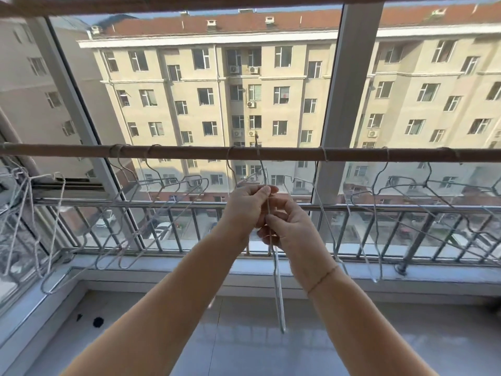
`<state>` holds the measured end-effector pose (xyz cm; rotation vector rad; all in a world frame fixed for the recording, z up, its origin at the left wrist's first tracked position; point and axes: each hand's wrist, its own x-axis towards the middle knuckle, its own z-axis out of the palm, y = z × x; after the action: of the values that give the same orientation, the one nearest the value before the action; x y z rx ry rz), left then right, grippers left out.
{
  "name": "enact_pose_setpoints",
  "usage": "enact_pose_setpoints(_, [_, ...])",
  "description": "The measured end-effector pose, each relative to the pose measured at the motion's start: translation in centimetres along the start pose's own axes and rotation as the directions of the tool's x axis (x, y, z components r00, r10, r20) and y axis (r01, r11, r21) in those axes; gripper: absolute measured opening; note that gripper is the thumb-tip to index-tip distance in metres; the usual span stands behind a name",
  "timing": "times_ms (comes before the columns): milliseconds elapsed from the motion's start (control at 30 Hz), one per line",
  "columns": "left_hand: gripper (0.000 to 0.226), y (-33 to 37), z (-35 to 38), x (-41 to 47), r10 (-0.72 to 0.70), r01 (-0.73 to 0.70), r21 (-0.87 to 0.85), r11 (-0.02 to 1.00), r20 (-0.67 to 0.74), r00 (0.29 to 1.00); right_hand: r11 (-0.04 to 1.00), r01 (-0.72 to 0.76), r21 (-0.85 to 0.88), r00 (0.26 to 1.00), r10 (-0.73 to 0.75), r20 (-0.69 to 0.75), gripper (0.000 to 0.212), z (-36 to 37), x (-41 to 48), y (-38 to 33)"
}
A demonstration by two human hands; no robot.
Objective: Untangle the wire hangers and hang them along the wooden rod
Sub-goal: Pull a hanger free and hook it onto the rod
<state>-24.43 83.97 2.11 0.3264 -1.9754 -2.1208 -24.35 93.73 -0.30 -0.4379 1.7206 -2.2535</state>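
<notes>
A brown wooden rod (189, 152) runs across the view in front of the window. Several grey wire hangers hang from it: a group at the left (151, 202) and a group at the right (406, 196). My left hand (245, 206) and my right hand (291, 226) meet below the rod's middle, both pinching one wire hanger (278, 289) seen edge-on. Its hook rises to about the rod's height; whether it rests on the rod I cannot tell. Its body dangles below my hands. A bundle of hangers (19, 202) sits at the far left edge.
A metal railing (189, 229) stands behind the hangers, in front of the window panes. A thick white window post (341, 109) rises right of centre. The white sill (162, 270) and grey tiled floor (244, 335) lie below. An apartment block fills the view outside.
</notes>
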Motion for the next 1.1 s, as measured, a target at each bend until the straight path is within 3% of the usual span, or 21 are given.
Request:
enact_pose_setpoints(333, [0.024,-1.0,-1.1,1.7,-0.145,0.151,0.070,0.986,-0.080,0.986,0.988,-0.097,-0.117,0.995,0.094,-0.029,0.021,1.6,3.2,1.9])
enact_pose_setpoints(533, [0.012,-1.5,-0.6,1.3,-0.008,0.044,0.209,0.977,-0.169,0.986,0.967,-0.075,-0.244,0.997,0.077,-0.004,0.018,0.8,3.4,2.1])
enact_pose_setpoints(600, [0.039,-1.5,0.1,0.7,0.120,-0.042,0.346,0.937,-0.209,0.970,0.894,-0.003,-0.449,1.000,-0.002,-0.010,0.022,0.0,2.9,1.5])
enact_pose_setpoints(667, [0.056,-1.5,0.8,-0.2,0.286,-0.155,0.475,0.866,-0.217,0.933,0.735,0.130,-0.665,0.983,-0.186,-0.013,0.028,-1.2,1.6,0.1])
enact_pose_setpoints(733, [0.052,-1.2,1.6,-0.9,0.434,-0.288,0.530,0.798,-0.172,0.884,0.621,0.248,-0.744,0.914,-0.405,-0.033,0.026,-2.8,-0.2,-2.1])
enact_pose_setpoints(800, [0.042,-0.8,2.9,-1.0,0.485,-0.374,0.521,0.767,-0.089,0.870,0.552,0.264,-0.791,0.833,-0.544,-0.102,0.027,-5.1,-1.1,-3.7])
enact_pose_setpoints(867, [0.034,-0.5,4.2,-0.9,0.435,-0.382,0.460,0.801,-0.008,0.901,0.533,0.163,-0.830,0.837,-0.521,-0.170,0.028,-7.8,-0.9,-4.0])
enact_pose_setpoints(933, [0.034,-0.3,5.7,-0.5,0.312,-0.314,0.396,0.863,0.070,0.947,0.579,0.033,-0.815,0.910,-0.354,-0.214,0.030,-9.7,-0.5,-3.2])
enact_pose_setpoints(1033, [0.023,-0.6,7.8,0.5,0.096,-0.144,0.364,0.920,0.148,0.984,0.673,-0.080,-0.736,0.972,-0.111,-0.207,0.034,-11.1,-0.7,-1.4])
enact_pose_setpoints(1100, [0.019,-1.1,9.0,1.3,-0.049,0.000,0.317,0.949,0.147,0.988,0.715,-0.106,-0.691,0.975,-0.061,-0.213,0.031,-11.4,-1.0,-0.2])
